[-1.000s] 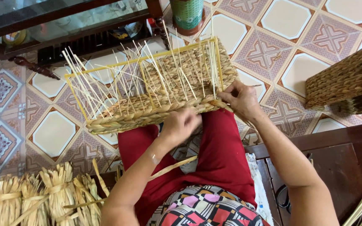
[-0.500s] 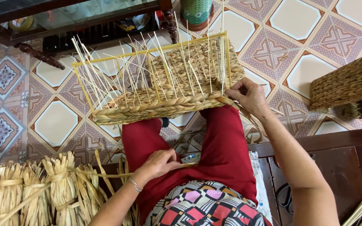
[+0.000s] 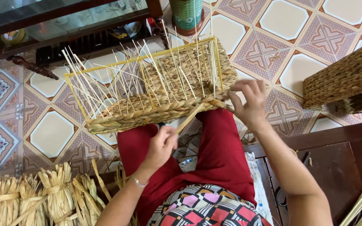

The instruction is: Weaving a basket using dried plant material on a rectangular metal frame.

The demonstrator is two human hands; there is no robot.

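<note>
basket point(image 3: 156, 100) on lap, bundles point(image 3: 34, 201) left, perhaps touching
</note>
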